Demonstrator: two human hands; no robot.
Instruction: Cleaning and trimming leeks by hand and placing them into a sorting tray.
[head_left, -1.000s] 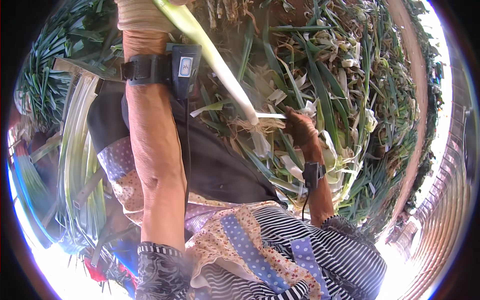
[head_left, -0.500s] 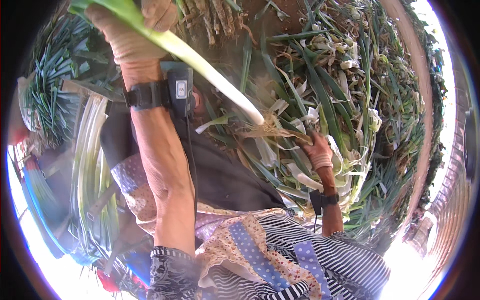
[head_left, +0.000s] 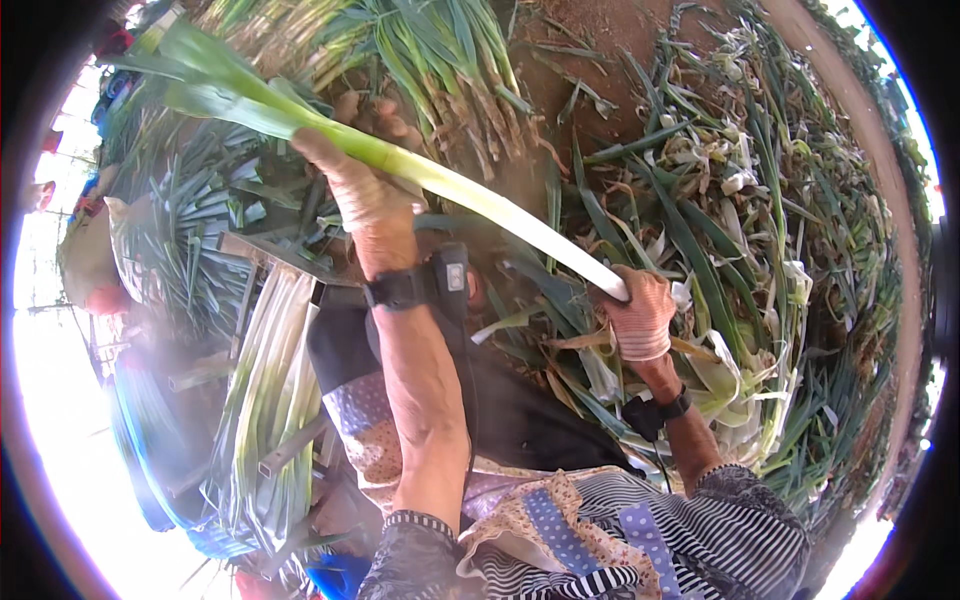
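Two hands share one long leek (head_left: 480, 195) now. Around us the biggest thing is the heap of cut leaves and trimmings (head_left: 760, 250), spreading right of and beyond our right-hand fingers over the red-brown ground (head_left: 620, 40). Next in size is the stack of cleaned pale leeks (head_left: 265, 390), lying side by side on a metal frame down and to the left of our left-hand fingers, with a bunch of untrimmed leeks (head_left: 440, 70) just beyond them.

The leek itself has swung since half a second ago: then its green top ran off the upper edge of the view and its white end hung free above the trimmings; now it lies more level across the view, green fan out past the left-hand fingers. Our left hand (head_left: 365, 195), gloved, is clenched round the stalk where green meets white. Our right hand (head_left: 640, 315), which a moment ago was low among the scraps and apart from the leek, has come up, and its fingers (head_left: 625, 290) close on the white butt end. We judge the stalk is now steadied at both ends for handling. Smallest are the black bands on both wrists (head_left: 400, 288).
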